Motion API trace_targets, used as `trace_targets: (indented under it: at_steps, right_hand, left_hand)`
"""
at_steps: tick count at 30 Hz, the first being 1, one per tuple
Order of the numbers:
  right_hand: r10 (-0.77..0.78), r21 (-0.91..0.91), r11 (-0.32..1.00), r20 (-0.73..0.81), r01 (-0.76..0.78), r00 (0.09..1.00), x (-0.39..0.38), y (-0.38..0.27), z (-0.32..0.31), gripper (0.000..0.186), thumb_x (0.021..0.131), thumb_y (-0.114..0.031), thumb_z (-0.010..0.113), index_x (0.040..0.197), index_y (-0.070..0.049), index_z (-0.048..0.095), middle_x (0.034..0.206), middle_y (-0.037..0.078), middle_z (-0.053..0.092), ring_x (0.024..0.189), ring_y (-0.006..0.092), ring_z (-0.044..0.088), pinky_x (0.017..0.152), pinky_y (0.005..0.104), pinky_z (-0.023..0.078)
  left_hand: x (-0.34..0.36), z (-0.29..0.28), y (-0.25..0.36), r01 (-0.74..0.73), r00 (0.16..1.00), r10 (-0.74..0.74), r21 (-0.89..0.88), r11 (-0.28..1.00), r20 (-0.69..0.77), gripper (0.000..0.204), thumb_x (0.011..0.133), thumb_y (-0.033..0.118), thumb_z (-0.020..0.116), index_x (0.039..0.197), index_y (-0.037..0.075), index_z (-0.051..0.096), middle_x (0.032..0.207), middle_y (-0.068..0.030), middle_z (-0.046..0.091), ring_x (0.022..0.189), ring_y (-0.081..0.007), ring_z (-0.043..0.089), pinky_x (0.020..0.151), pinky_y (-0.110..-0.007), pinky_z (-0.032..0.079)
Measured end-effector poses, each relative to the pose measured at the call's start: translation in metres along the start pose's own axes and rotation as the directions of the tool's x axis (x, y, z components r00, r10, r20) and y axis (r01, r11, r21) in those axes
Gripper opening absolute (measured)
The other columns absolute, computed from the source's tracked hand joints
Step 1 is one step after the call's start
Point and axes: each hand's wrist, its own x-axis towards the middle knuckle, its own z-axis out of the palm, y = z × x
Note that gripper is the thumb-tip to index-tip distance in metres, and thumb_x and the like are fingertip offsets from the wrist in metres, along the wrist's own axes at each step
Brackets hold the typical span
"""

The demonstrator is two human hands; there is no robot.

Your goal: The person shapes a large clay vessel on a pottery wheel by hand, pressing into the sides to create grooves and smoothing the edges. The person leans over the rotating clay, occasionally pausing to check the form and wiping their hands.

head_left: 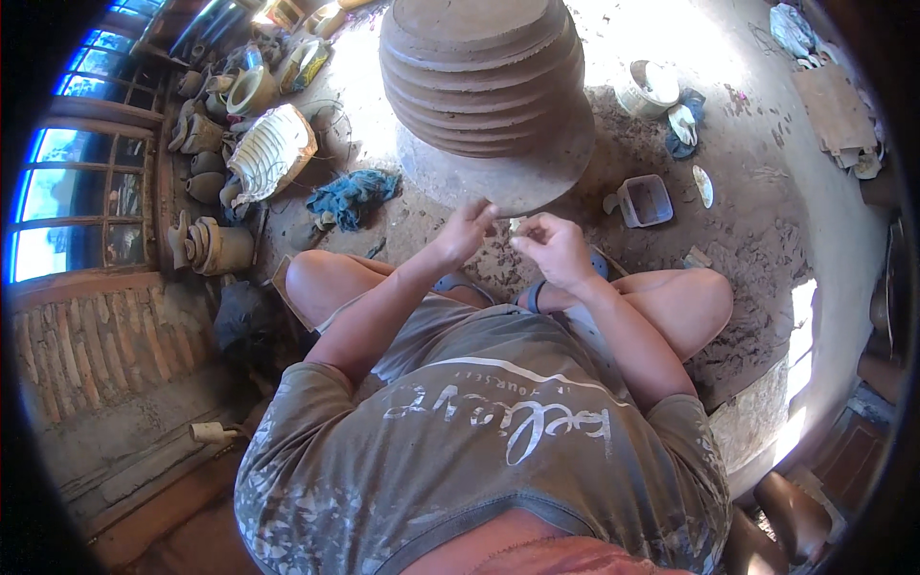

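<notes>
Sitting cross-legged: one person, bare hands meeting between the knees [314, 278]. Left hand [463, 233]: fingers loosely curled; whether they grip anything cannot be told. Right hand [558, 247]: thumb and fingertips pinched on a small pale scrap [517, 226], at the near side of the round disc. Hazard: so slight a hold may let the scrap drop to the muddy floor [499, 274] and pick up grit. Round disc [431, 174]: near rim close to both hands; a stray knuckle could nudge it. Square tub [645, 202]: right of the disc; a wide sweep of the arm could tip it. Teal cloth [353, 197]: crumpled, just left of the disc; might snag should that turn. Clay vessel [482, 101]: ribbed, standing on the disc; if soft, its ridges would probably dent under a careless reach.
</notes>
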Motion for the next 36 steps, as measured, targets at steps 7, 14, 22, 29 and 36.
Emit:
trace_targets:
  at_steps: [7,14,22,29,36]
  right_hand:
    - [-0.519,-0.287,0.849,-0.282,0.445,0.807,0.023,-0.048,-0.027,0.016,0.096,-0.004,0.077,0.111,0.002,0.076,0.099,0.01,0.076,0.082,0.0136,0.074,0.074,0.029,0.061]
    - [-0.872,-0.703,0.365,-0.029,0.611,0.488,0.061,-0.077,-0.022,0.019,0.083,-0.009,0.084,0.101,-0.006,0.078,0.096,0.005,0.07,0.085,0.0234,0.069,0.074,0.036,0.059]
    - [-0.913,-0.849,0.062,0.164,0.524,0.374,0.08,-0.083,-0.015,0.022,0.078,-0.017,0.078,0.1,-0.015,0.079,0.097,-0.002,0.065,0.097,0.0182,0.064,0.08,0.0354,0.052]
    - [-0.913,-0.84,-0.037,0.248,0.541,0.323,0.087,-0.09,-0.011,0.019,0.081,-0.018,0.077,0.1,-0.015,0.078,0.099,-0.003,0.066,0.096,0.0167,0.063,0.083,0.0371,0.045]
    - [-0.913,-0.81,-0.062,0.282,0.582,0.295,0.09,-0.089,-0.021,0.018,0.08,-0.015,0.084,0.097,-0.013,0.08,0.098,-0.004,0.07,0.087,0.0155,0.063,0.079,0.0371,0.043]
  left_hand:
    - [0.023,0.011,-0.023,-0.109,0.894,0.433,0.879,0.464,-0.118,0.064,0.097,0.049,0.07,0.128,-0.007,0.062,0.142,-0.0299,0.053,0.142,-0.0488,0.044,0.114,-0.062,0.037]
    - [0.02,0.008,-0.026,-0.112,0.904,0.42,0.903,0.415,-0.081,0.084,0.088,0.058,0.078,0.132,-0.011,0.058,0.142,-0.0331,0.049,0.145,-0.0527,0.039,0.117,-0.063,0.033]
    - [0.017,0.005,-0.016,-0.065,0.924,0.371,0.922,0.382,-0.088,0.092,0.084,0.06,0.081,0.135,-0.012,0.055,0.145,-0.0315,0.048,0.148,-0.0508,0.037,0.117,-0.067,0.032]
    - [0.031,-0.015,-0.03,-0.055,0.887,0.454,0.96,0.275,-0.079,0.085,0.078,0.057,0.085,0.128,-0.007,0.06,0.136,-0.0231,0.054,0.133,-0.0399,0.05,0.11,-0.058,0.041]
    - [0.035,-0.07,-0.024,-0.185,0.893,0.439,0.969,0.162,0.097,0.074,0.079,0.054,0.085,0.119,-0.006,0.066,0.135,-0.0212,0.055,0.127,-0.039,0.054,0.109,-0.051,0.045]
